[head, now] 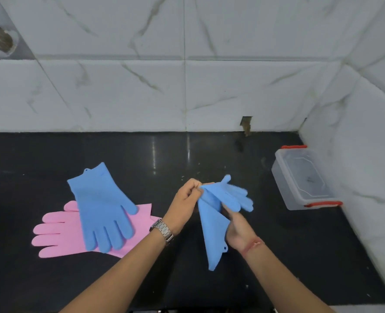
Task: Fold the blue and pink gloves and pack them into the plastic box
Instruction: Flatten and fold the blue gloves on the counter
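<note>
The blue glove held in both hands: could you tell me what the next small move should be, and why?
Probably bring the cuff end up over the fingers to finish the fold: the blue glove hangs only half-folded between the left hand and right hand, and the plastic box sits open.

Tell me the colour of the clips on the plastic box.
Red. The clips sit at both ends of the clear plastic box, seen in the head view.

Black counter (187, 279) — pink gloves (60, 233), box (300, 177)
</note>
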`<state>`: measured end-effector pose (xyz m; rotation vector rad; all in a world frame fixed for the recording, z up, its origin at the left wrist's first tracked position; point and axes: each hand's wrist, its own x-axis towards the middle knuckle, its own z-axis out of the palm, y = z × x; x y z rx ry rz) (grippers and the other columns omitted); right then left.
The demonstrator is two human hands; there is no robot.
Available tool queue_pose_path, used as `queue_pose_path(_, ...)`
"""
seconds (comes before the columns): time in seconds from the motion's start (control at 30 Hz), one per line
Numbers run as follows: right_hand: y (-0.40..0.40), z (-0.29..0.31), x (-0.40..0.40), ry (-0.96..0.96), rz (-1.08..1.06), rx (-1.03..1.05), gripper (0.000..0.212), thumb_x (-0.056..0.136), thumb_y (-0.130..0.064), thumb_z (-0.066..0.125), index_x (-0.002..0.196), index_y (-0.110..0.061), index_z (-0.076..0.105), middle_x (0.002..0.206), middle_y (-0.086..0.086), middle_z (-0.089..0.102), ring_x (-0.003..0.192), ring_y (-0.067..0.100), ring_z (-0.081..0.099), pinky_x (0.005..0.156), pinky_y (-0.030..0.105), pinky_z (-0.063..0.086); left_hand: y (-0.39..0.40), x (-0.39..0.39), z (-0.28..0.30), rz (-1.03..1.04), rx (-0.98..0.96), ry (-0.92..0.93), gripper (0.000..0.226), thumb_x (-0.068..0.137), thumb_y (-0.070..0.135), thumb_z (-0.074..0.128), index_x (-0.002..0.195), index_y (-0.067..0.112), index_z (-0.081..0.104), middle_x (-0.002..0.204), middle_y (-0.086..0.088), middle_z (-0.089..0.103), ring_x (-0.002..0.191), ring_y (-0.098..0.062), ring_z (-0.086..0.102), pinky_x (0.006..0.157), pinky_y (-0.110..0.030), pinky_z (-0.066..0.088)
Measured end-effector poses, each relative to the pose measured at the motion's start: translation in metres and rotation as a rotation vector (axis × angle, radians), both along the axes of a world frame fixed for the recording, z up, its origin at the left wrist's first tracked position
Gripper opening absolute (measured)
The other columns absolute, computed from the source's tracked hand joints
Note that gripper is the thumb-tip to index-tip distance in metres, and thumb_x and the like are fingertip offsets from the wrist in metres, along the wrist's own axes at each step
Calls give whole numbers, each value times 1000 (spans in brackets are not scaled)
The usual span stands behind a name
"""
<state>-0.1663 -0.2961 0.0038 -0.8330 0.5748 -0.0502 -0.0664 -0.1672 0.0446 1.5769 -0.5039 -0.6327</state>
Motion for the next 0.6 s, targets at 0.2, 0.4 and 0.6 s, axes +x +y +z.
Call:
queue_pose_path(0.2, -43, 16, -6, -49, -187, -196, 43, 92, -12, 61, 134, -18, 54, 126, 11, 65, 107, 25, 65, 93, 43, 51, -16, -12, -21, 194, 91, 102, 21, 93, 26, 51, 73, 21, 47, 75, -1, 47, 71, -16, 41, 66, -33, 37)
queue_pose_path(0.4, -78, 19, 0, 189, -158, -444, 29, 89, -11, 66, 117, -9, 61, 113, 13, 68, 93, 22, 68, 75, 32, 56, -31, -27, -49, 127, 267, 353, 10, 95, 21, 52, 94, 13, 57, 99, -6, 67, 87, -18, 66, 80, -37, 59)
queue_pose_path(0.6, -88, -1, -3, 385, -98, -545, 44, 89, -8, 64, 128, -18, 47, 128, 8, 54, 105, 22, 57, 93, 40, 50, -26, -37, -64, 62, 363, 349, 20, 93, 31, 56, 105, 17, 64, 104, -3, 71, 97, -17, 67, 81, -28, 55)
